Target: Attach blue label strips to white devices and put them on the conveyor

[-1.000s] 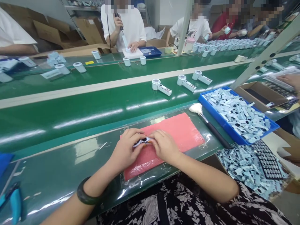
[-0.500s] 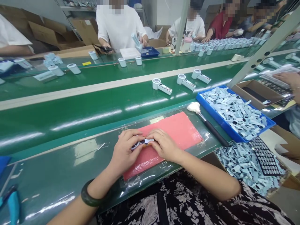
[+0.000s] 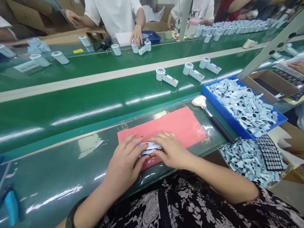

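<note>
A light blue plastic part with dark markings is held low over the pink mat, between both hands. My left hand grips its left end, with the thumb below and fingers above. My right hand pinches its right end, fingers bent over the top and thumb underneath. The fingers cover both ends of the part. Past the mat, on the green belt, lie handheld fan-like units, the nearest one with its round head at the left.
A black-handled tool with a white wrapped head lies right of the mat. Beyond it stand a blue tray of small parts and a heap of parts. Teal-handled pliers lie at left. A co-worker's hand touches a white cylinder opposite.
The part between my hands has turned, showing a longer face with print. The view has shifted slightly. Across the belt, a co-worker's hand has come down onto a white cylinder.
</note>
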A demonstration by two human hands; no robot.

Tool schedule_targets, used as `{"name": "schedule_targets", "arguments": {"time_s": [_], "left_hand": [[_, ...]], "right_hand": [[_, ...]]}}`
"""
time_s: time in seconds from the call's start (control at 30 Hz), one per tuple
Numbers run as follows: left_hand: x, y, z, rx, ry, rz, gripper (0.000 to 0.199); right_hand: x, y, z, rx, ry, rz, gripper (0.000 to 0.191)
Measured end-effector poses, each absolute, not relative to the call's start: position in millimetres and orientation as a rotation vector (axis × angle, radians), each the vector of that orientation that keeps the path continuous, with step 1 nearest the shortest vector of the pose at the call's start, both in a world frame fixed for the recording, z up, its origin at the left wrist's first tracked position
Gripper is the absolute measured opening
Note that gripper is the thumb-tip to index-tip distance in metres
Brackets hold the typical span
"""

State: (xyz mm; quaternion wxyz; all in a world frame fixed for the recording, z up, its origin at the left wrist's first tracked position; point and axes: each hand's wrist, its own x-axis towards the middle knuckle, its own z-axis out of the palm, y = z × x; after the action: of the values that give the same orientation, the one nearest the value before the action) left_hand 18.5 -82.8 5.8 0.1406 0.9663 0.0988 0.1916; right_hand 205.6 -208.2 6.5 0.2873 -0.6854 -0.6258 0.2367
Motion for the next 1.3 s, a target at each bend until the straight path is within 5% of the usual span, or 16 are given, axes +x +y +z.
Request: {"name": "schedule_targets", "arguments": {"time_s": [0.5,1.1,1.3], "left_hand": [[25,-88,8,2.885,0.255,0.615,0.024],[30,-89,19,2.711,0.468,0.445,0.028],[30,-82,24,2.989,0.359,0.419,0.034]], "right_hand": [[205,-205,-7,-1.84,-1.92,0.44,0.039],[209,-200,4,-1.813,-1.743,0.651,0.027],[217,-205,-1,-1.628,-1.55,0.687,0.043]]}}
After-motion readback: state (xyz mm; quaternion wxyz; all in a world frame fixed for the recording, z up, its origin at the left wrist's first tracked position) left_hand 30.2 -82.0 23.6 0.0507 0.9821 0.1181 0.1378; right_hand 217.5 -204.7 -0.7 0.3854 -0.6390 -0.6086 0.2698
